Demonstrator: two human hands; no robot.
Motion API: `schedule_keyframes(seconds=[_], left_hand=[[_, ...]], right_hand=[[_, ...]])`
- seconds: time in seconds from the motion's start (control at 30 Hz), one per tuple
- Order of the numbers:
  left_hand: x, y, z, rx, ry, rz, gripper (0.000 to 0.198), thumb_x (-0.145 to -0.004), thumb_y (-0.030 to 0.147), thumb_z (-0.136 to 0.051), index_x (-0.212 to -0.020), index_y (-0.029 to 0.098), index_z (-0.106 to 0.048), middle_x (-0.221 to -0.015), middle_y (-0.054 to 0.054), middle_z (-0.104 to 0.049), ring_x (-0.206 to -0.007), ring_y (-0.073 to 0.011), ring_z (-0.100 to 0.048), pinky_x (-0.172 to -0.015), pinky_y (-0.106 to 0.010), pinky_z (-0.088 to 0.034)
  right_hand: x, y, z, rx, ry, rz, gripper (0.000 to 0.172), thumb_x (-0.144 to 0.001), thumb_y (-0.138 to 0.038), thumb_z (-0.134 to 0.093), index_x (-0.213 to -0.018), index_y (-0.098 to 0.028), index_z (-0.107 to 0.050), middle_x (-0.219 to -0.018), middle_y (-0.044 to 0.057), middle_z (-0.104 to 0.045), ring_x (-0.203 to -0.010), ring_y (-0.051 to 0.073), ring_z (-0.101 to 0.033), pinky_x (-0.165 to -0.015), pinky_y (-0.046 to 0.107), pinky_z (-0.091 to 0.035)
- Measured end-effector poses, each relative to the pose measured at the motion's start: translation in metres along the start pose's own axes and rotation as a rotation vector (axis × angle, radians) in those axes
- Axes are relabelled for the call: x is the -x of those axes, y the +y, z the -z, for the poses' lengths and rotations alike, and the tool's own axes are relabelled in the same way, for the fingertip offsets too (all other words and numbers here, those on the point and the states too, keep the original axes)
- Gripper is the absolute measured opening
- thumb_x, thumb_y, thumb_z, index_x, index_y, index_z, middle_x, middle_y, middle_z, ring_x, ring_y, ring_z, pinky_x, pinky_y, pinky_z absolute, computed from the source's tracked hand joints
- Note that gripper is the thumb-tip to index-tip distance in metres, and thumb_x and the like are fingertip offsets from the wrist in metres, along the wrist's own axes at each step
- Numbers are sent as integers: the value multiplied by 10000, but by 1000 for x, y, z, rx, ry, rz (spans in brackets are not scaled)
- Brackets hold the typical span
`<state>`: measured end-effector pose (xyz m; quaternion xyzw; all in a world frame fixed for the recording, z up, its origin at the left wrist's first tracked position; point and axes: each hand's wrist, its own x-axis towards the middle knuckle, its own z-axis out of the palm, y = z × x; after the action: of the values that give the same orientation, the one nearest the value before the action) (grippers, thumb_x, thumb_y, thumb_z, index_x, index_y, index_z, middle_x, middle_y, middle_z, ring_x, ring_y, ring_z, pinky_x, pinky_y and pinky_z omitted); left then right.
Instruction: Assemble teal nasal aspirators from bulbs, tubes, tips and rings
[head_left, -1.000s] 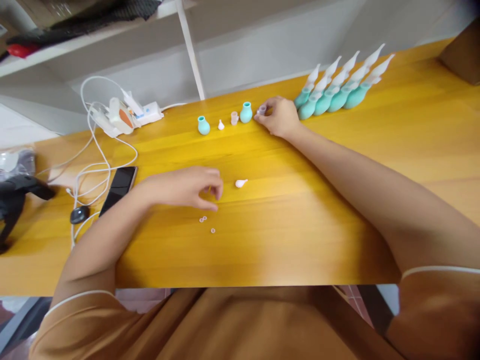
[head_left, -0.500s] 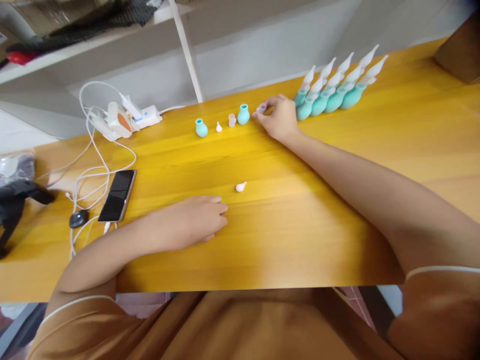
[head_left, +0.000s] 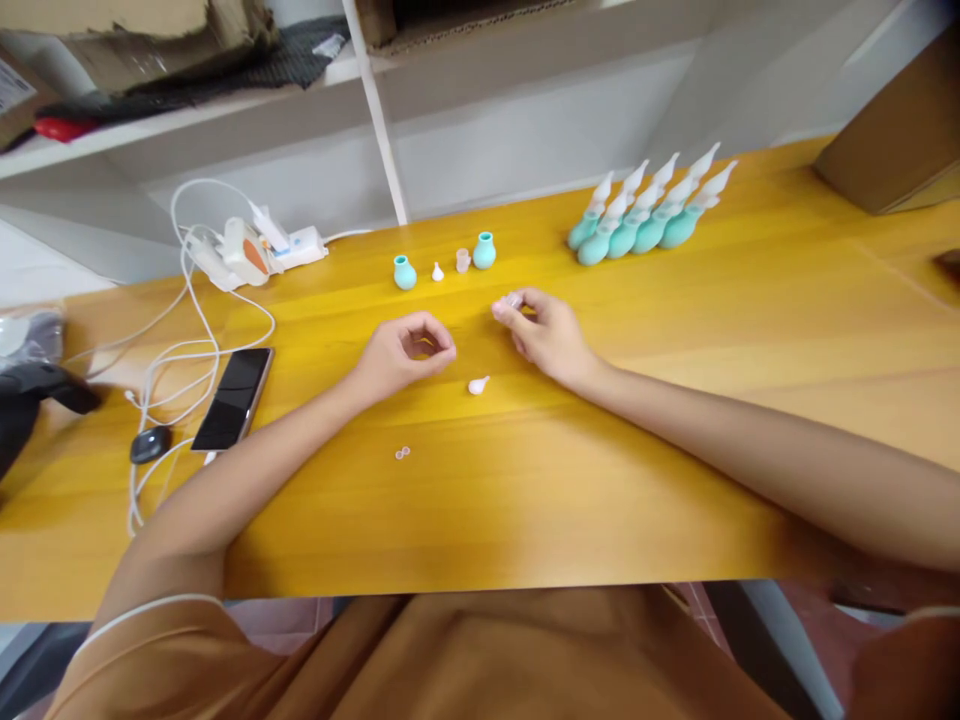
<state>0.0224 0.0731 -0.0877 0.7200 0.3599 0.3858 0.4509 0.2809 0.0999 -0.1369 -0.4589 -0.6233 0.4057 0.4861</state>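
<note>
My right hand (head_left: 551,335) pinches a small clear plastic connector (head_left: 514,300) between thumb and fingertips, just above the table. To its left, my left hand (head_left: 409,347) has thumb and fingertips pressed together in a pinch; anything between them is too small or hidden to make out. Between and slightly below the hands lies a white pointed nozzle tip (head_left: 478,385) on its side. Two tiny joined-looking rings (head_left: 403,453) rest nearer the front edge. Behind the hands stand two teal rubber bulbs, one left (head_left: 405,272) and one right (head_left: 484,251), with a small white tip (head_left: 437,272) and another clear connector (head_left: 463,260) between them.
Several teal bulb aspirators with white nozzles (head_left: 637,225) stand grouped at the back right. On the left are a phone (head_left: 234,400), white cables (head_left: 214,345), a power strip (head_left: 300,250) and a black round object (head_left: 151,443). A cardboard box (head_left: 892,130) sits far right.
My right hand has drawn the clear connector back from the rear row toward me. My left hand has lifted forward and closed into a pinch, uncovering the two tiny rings.
</note>
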Motion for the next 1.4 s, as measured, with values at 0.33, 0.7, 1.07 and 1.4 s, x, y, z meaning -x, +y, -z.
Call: schedule_keyframes(seconds=[0.33,0.7,1.07,1.4], left_hand=[[17,-14,-29,162,73,-78,290,-811,386,-1015,-866,191,-807,-853,-29,-791,-784,-133,-712,-750,-266,-573],[18,-11,-30,133,76,-158,334,-749,439,-1057,-800,209,-820,-821,-36,-795,-740,-144,-697,-695,-284,-529],[20,-8,-27,10,66,-201,170,-859,383,-991,-897,253,-888,-895,-48,-825,-795,-152,-723,-699,-281,-538],[20,-6,-23,-97,72,-229,211,-925,376,-930,-1133,342,-916,-1090,-65,-848,-932,-169,-753,-751,-274,-591]], right_hand=[[29,-14,-1,-1,-217,550,358,-919,-482,-938,-962,-182,-746,-947,19,-670,-664,87,-493,-598,230,-401],[33,-15,1,33,-387,650,352,-924,-446,-930,-1048,-164,-760,-1000,33,-682,-646,68,-470,-595,217,-401],[32,-16,1,69,-333,624,360,-923,-472,-929,-1016,-172,-755,-955,20,-701,-633,72,-470,-616,232,-409],[28,-16,2,37,-246,481,412,-915,-556,-919,-972,-185,-749,-926,15,-684,-624,84,-462,-592,244,-375]])
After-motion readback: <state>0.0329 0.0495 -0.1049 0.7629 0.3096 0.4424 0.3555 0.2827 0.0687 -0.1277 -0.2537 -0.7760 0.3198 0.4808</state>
